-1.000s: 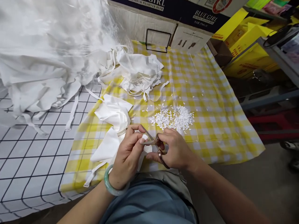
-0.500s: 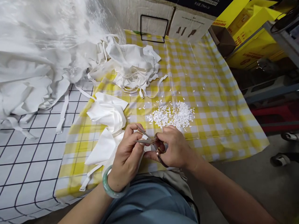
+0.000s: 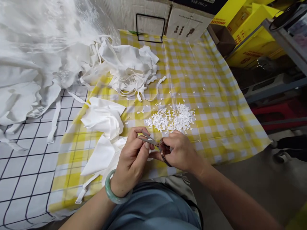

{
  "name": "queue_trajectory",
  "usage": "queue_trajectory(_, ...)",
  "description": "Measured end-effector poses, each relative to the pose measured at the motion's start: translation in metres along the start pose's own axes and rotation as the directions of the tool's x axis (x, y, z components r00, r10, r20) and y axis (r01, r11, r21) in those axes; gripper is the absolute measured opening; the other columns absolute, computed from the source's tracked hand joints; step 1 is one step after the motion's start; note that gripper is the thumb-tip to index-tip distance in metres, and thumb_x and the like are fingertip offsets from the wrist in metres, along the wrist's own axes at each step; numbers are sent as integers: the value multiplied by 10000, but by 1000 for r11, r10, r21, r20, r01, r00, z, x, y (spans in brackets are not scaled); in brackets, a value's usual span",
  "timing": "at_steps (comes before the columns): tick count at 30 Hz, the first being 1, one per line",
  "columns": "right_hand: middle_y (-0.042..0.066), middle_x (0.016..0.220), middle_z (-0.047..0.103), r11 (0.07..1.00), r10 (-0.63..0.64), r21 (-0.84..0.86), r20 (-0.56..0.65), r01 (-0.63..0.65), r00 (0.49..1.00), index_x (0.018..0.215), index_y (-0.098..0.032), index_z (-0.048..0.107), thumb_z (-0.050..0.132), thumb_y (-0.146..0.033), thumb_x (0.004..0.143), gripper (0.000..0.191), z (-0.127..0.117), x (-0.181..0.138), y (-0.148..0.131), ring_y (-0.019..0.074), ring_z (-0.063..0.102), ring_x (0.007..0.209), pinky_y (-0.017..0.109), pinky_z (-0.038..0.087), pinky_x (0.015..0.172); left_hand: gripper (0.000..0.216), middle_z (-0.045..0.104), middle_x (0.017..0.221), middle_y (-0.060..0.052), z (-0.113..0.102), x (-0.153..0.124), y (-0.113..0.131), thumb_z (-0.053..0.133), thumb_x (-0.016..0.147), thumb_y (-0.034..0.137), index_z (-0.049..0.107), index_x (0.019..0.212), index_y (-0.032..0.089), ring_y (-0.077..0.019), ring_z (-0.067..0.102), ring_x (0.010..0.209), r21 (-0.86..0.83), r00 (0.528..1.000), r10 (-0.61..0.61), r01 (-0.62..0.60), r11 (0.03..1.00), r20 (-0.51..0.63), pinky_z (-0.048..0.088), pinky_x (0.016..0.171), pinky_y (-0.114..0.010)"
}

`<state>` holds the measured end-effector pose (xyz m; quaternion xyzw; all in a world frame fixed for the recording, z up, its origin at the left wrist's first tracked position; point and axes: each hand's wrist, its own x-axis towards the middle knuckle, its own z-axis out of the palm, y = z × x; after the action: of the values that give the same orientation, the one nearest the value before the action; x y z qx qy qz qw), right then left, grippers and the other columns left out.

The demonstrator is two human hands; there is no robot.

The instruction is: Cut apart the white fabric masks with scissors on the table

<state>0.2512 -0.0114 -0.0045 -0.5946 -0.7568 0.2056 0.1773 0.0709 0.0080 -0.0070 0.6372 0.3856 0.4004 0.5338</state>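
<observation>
My right hand (image 3: 181,150) grips a pair of small scissors (image 3: 153,142) by the bronze-coloured handles, blades slightly apart and pointing left. The blades reach over the fingertips of my left hand (image 3: 134,159), which is closed in a pinch. A small bit of white material shows at the pinch, between the blades. From beneath the left hand a white cloth piece (image 3: 99,155) spreads left over the table, with a strap and buckle (image 3: 80,196) at its lower end. Just beyond my hands lies a pile of tiny white cut pieces (image 3: 179,118).
A heap of white strapped cloth pieces (image 3: 131,67) lies farther back, and clear plastic wrap (image 3: 59,35) covers more at the left. A black wire stand (image 3: 150,41) stands before cardboard boxes (image 3: 187,24). The yellow checked tablecloth (image 3: 216,95) ends near a metal rack (image 3: 285,44) on the right.
The scissor blades have come closer together and tilted a little. The camera view has shifted slightly, so the table things appear farther left. Both hands keep their hold.
</observation>
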Motion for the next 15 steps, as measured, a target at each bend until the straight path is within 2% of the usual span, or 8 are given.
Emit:
queue_trajectory(4,7,510,572,994,85,-65,-32,-87,996,515,-188,522,665,-467,824,440,1,-10,14,120,470,528,279,310,604,259,514,980,-83,8,10,-3,437,988,210,620,806,184,-215,479,1051,8,996,4,-5,1000,87,452,900,-344)
queue_trajectory(8,-25,480,509,955,293,55,-54,-290,955,509,-192,482,671,-565,807,513,-7,-16,29,101,419,481,257,275,516,271,528,932,-86,8,16,-1,422,991,208,610,798,182,-219,481,1060,27,991,2,-5,1000,131,450,890,-331)
queue_trajectory(10,-17,552,552,931,356,114,-69,-348,932,595,-198,526,695,-604,771,473,-14,-16,30,123,484,534,250,339,529,278,534,939,-89,-4,10,5,409,995,210,591,787,181,-217,497,1063,61,990,-16,7,998,139,453,872,-321)
queue_trajectory(12,35,748,643,951,292,134,-78,-280,953,794,-194,583,754,-594,714,442,-17,-14,24,188,594,702,289,450,636,253,539,969,-89,-23,-4,10,406,988,179,568,794,183,-208,517,1054,158,990,-1,-21,987,138,451,854,-308)
queue_trajectory(15,147,1124,633,983,27,180,-41,-19,999,1096,-171,528,826,-478,663,609,-1,-9,0,289,601,1045,410,495,899,136,533,1077,-94,-59,-40,8,478,938,112,543,847,189,-209,527,1064,446,996,82,-82,891,20,433,892,-328)
